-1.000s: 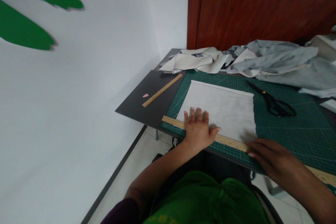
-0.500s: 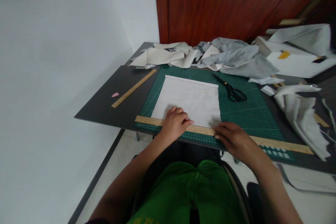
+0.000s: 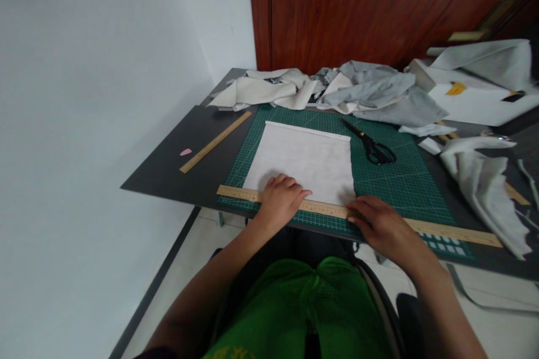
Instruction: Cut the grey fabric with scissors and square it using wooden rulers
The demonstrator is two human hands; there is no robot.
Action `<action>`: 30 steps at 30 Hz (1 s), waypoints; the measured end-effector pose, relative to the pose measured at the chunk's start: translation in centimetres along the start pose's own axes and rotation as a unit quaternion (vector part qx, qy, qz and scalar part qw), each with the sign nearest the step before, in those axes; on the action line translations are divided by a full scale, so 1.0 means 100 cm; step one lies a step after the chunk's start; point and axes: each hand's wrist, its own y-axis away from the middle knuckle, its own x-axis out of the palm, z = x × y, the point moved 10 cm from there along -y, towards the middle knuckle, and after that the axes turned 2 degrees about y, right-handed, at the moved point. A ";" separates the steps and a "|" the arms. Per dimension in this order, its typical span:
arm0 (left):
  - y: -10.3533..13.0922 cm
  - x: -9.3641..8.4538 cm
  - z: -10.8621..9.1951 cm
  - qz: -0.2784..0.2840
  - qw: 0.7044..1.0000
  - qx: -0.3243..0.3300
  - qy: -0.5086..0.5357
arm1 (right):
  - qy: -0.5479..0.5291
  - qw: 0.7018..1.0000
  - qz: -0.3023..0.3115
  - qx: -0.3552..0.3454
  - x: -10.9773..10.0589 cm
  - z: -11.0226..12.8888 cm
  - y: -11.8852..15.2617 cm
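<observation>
A long wooden ruler [image 3: 326, 208] lies along the front edge of the green cutting mat [image 3: 404, 179], over the near edge of a white cloth piece [image 3: 305, 154]. My left hand [image 3: 281, 199] presses down across the ruler and cloth, fingers curled together, thumb pointing right. Further right, my right hand [image 3: 377, 223] grips the ruler between thumb and fingers near the cloth's lower right corner. A narrow folded strip runs along the far edge of the cloth. Both palms and the ruler under them are hidden.
Black-handled scissors [image 3: 373, 146] lie right of the cloth. A shorter wooden ruler [image 3: 214, 143] and a pink chip [image 3: 186, 152] are at left. Grey and cream fabric scraps [image 3: 379, 92] line the back, beside a white box [image 3: 475, 98]. More fabric [image 3: 480, 179] hangs at right.
My right hand has slid slightly to the right along the ruler. The left hand, ruler and cloth look almost the same.
</observation>
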 end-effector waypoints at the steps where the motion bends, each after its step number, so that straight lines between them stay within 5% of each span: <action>1: 0.001 -0.001 -0.002 -0.004 1.000 0.001 -0.012 | -0.002 1.000 -0.002 0.001 0.000 -0.001 0.000; 30: -0.002 0.000 -0.008 -0.023 0.999 0.023 -0.032 | 0.060 0.997 0.033 0.027 0.011 -0.007 0.001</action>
